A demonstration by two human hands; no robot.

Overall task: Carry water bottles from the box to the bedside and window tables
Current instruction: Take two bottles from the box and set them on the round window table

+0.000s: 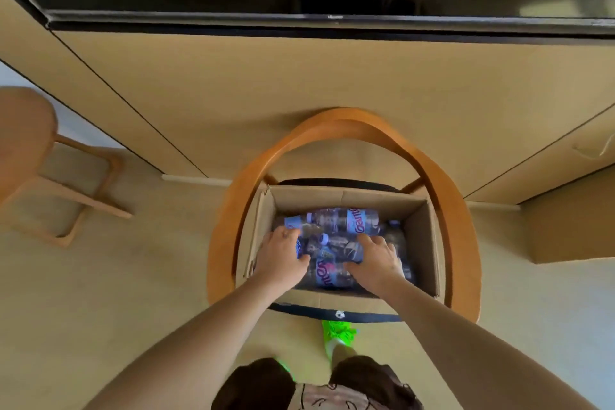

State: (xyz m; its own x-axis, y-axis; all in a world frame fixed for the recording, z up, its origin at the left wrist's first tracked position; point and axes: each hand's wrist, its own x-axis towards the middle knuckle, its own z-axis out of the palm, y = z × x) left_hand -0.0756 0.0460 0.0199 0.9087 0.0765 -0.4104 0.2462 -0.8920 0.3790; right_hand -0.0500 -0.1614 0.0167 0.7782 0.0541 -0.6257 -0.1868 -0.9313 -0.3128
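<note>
Inside one box (422, 236), several bottles (349, 221), two hands

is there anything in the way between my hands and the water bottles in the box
Nothing visible. The cardboard box is open on top, and both the left hand and right hand are already down inside it, resting on the water bottles.

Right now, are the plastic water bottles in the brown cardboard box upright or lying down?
Lying down. The plastic water bottles lie on their sides, labels facing up, inside the open brown cardboard box.
</note>
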